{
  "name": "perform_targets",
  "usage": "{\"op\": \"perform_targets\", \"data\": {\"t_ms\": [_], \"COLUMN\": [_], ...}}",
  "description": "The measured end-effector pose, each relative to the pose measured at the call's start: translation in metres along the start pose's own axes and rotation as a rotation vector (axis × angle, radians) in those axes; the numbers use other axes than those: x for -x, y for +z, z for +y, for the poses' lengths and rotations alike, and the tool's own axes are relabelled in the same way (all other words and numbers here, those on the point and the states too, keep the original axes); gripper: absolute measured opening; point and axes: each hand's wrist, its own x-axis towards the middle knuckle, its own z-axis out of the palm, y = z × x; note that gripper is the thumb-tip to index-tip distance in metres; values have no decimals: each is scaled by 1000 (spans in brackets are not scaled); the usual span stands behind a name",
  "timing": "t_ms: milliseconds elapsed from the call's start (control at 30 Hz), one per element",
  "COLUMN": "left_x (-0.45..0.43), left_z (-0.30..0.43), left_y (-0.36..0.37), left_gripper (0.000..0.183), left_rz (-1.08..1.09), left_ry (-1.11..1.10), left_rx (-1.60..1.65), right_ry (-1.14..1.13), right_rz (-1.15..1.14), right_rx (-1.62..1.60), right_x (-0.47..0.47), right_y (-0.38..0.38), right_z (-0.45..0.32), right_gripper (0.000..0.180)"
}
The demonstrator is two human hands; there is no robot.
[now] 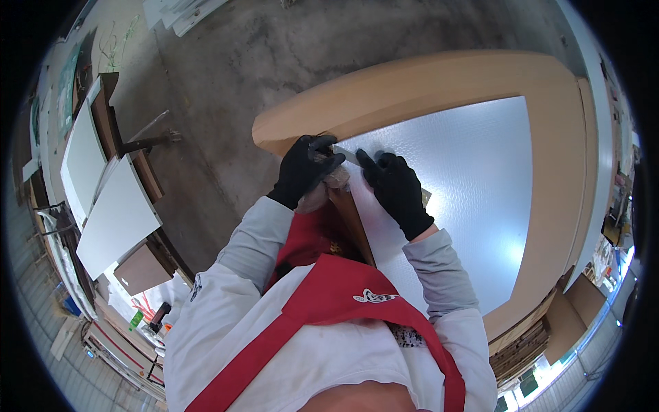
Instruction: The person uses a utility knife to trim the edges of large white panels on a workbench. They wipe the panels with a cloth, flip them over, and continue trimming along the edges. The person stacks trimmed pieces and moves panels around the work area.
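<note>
A silvery embossed sheet panel (479,154) lies before me on brown cardboard (437,77). My left hand (309,167), in a black glove, is at the panel's near left corner. Its fingers are closed around a crumpled brownish bundle (337,177), which the hand partly hides. My right hand (396,188), also gloved, lies over the panel and grips a flat metal strip-like tool (346,154). One end of the tool reaches the corner beside my left fingers; the other shows past the heel of my right hand. Its exact kind is unclear.
White boards (118,216) rest on a dark frame to the left. Concrete floor (216,92) lies beyond, with pale strips (180,13) at the far edge. Stacked cardboard (520,345) is at the lower right. A red apron (329,293) hangs from my front.
</note>
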Motion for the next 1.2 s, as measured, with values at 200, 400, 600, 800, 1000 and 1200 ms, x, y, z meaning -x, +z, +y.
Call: {"op": "perform_targets", "data": {"t_ms": [200, 400, 600, 800, 1000, 1200], "left_x": [-16, -51, -100, -158, -212, -257], "left_z": [8, 60, 98, 137, 185, 230], "left_y": [-9, 4, 40, 95, 151, 191], "left_gripper": [44, 43, 40, 39, 39, 45], "left_rz": [-25, -54, -51, -82, -116, -231], "left_ry": [-45, 271, 562, 653, 702, 636], "left_rx": [-233, -766, -780, -793, -751, -798], "right_ry": [70, 215, 338, 441, 529, 632], "right_rz": [-52, -47, -18, 26, 12, -24], "right_rx": [78, 21, 26, 64, 109, 133], "right_x": [-2, 7, 13, 22, 25, 21], "right_y": [-3, -15, -42, -62, -90, -114], "right_z": [-1, 27, 66, 134, 203, 258], "right_gripper": [40, 39, 41, 42, 41, 38]}}
